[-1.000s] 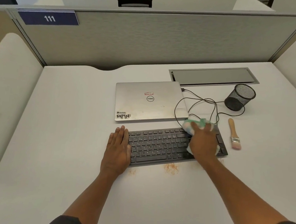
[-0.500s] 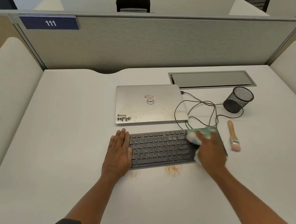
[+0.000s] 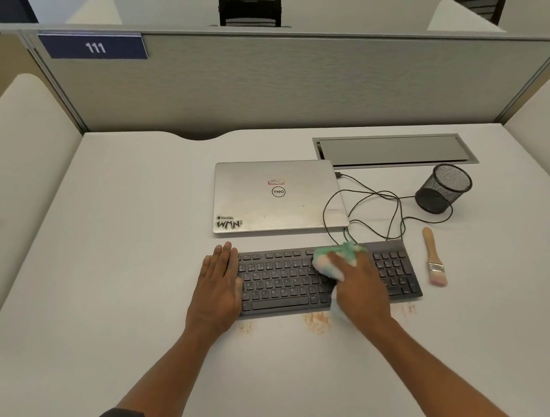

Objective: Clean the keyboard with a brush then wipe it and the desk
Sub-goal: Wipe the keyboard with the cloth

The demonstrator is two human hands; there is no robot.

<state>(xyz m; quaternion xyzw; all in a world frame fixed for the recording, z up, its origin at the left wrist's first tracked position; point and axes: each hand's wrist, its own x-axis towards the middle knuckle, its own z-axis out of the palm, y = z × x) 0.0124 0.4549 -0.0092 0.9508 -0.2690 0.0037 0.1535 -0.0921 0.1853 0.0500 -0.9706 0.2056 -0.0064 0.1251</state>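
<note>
Black keyboard [image 3: 293, 278] lies mid-desk, just in front of a closed silver laptop [image 3: 278, 196], dusty keys, orange crumbs [image 3: 316, 322] along its near edge. Left hand [image 3: 220, 279] flat, fingers together, pinning the keyboard's left end. Right hand [image 3: 360, 287] presses a crumpled green-white cloth [image 3: 333, 257] onto the right-centre keys. Brush [image 3: 434, 257] lies just right of keyboard. White desk [image 3: 108, 258] is bare left and front; mesh cup [image 3: 443, 188] sits back right.
</note>
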